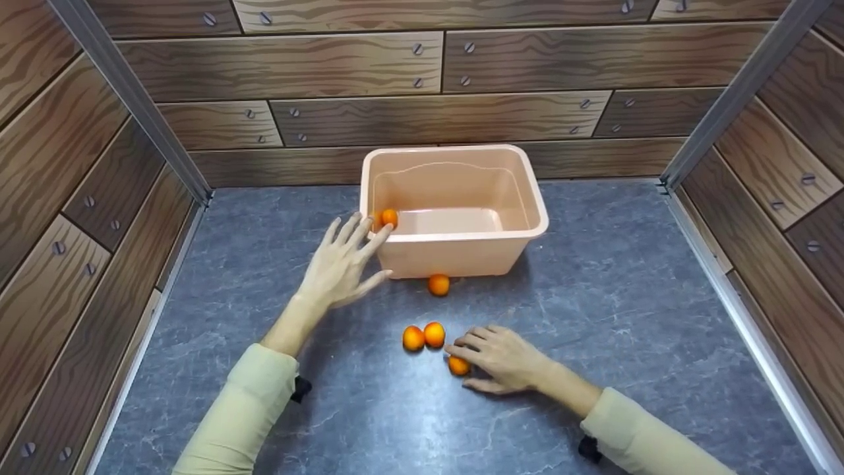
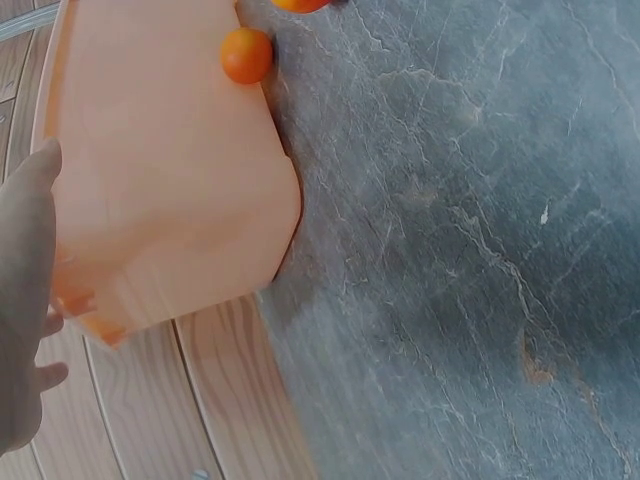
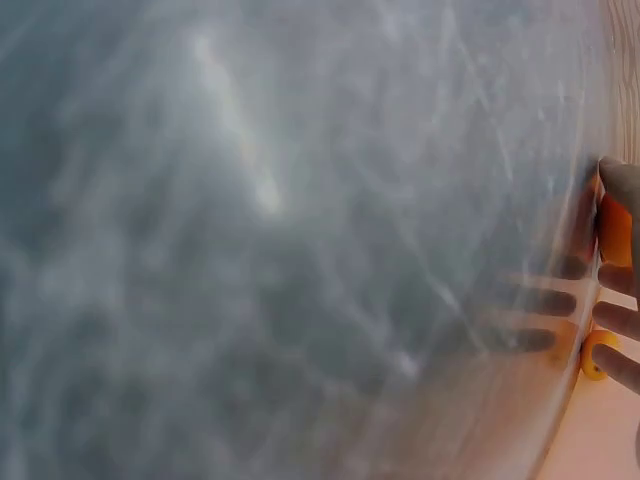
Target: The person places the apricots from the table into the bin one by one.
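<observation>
My left hand point(image 1: 336, 267) has its fingers spread at the front left corner of a peach plastic bin point(image 1: 455, 256), holding nothing. Just past its fingertips, inside the bin, lies a small orange fruit point(image 1: 390, 218), with part of another beside it. My right hand point(image 1: 504, 359) hovers low over the floor, thumb and fingers apart around a small orange fruit point(image 1: 459, 365). Whether they touch it is hard to tell. Two more fruits, a left one point(image 1: 413, 338) and a right one point(image 1: 434, 334), lie side by side left of its fingertips.
Another orange fruit point(image 1: 438, 285) lies against the foot of the bin's front wall. The grey marbled floor point(image 1: 593, 284) is bounded by wood-patterned walls point(image 1: 356, 66) at the back and both sides, with metal strips point(image 1: 745, 323) along the edges.
</observation>
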Action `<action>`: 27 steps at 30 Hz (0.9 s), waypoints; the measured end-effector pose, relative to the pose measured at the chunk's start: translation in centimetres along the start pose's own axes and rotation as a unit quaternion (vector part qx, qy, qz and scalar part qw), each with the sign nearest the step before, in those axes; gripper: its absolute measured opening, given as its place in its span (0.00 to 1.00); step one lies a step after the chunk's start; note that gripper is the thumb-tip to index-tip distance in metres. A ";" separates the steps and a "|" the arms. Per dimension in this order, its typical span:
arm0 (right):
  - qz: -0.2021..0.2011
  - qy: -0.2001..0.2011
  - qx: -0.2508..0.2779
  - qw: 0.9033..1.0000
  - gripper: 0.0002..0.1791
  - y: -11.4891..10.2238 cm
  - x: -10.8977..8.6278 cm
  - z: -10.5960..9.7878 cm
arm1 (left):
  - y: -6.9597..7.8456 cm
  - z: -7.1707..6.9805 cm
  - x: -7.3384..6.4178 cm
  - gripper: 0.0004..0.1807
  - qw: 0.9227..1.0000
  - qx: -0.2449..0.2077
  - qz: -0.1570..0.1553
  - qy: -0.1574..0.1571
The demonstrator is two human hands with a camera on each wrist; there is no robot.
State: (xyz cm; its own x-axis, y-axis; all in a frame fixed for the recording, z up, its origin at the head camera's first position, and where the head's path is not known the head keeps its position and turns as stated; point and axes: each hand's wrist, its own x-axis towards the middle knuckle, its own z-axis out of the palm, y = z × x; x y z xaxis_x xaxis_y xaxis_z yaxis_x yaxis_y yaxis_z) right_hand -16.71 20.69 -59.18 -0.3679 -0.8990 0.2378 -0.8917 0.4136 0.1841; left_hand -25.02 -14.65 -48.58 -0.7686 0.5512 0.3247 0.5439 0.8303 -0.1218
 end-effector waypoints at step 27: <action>-0.010 0.073 -0.024 0.997 0.29 1.4 0.8 -1.4 | 0.1 -0.1 0.1 0.43 1.000 -0.009 -0.007 -0.014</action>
State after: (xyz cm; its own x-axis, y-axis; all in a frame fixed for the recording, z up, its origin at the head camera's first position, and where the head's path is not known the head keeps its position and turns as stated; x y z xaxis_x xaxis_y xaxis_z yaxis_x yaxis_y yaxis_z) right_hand -17.85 20.73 -57.45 -0.3045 -0.8782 0.3689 -0.8839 0.4048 0.2341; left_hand -25.00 -14.52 -48.50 -0.7845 0.5425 0.3002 0.5393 0.8360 -0.1014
